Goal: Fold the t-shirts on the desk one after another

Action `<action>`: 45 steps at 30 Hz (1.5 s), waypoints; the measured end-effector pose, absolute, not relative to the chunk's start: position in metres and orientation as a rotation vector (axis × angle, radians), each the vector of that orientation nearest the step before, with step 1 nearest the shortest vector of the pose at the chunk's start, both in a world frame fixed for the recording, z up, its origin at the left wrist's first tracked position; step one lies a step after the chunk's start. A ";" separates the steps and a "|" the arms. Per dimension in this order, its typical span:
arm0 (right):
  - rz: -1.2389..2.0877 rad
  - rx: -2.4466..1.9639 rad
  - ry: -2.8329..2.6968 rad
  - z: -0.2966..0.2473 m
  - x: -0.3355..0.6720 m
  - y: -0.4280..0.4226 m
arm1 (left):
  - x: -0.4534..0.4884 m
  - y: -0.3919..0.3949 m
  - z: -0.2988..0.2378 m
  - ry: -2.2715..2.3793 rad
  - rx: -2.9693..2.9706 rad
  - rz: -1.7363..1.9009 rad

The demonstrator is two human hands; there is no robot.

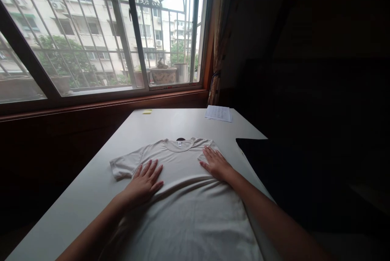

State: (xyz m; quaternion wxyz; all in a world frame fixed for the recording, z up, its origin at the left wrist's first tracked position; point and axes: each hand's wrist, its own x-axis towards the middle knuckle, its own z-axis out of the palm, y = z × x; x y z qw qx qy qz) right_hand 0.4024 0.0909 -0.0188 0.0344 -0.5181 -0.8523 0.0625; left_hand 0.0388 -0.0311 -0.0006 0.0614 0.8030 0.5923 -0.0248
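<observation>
A white short-sleeved T-shirt (179,196) lies spread on the table, its neckline with a small label pointing away from me. My left hand (145,182) rests flat on the shirt below the left sleeve, fingers spread. On the other side, my right hand (217,163) lies palm down near the right sleeve, which looks folded inward over the body of the shirt. Creases run across the cloth between the two hands. Neither hand grips anything. The shirt's lower hem is out of view.
The white table (76,208) has a cut-out on its right edge. A round dark hole (180,139) shows just beyond the neckline. Printed papers (218,113) and a yellow sticky note (147,111) lie at the far end. Behind stand a barred window (100,42) and a curtain (217,50).
</observation>
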 end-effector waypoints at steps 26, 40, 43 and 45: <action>0.224 -1.932 -2.356 -0.023 0.430 0.121 | 0.021 0.062 -0.018 2.063 2.341 0.074; 0.086 -1.980 -2.325 -0.008 0.406 0.127 | 0.019 0.078 -0.010 2.074 2.325 0.003; 0.114 -1.920 -2.318 -0.010 0.394 0.119 | 0.018 0.079 -0.010 2.068 2.321 -0.007; 0.206 -1.913 -2.318 -0.015 0.389 0.115 | 0.018 0.079 -0.010 2.061 2.329 -0.005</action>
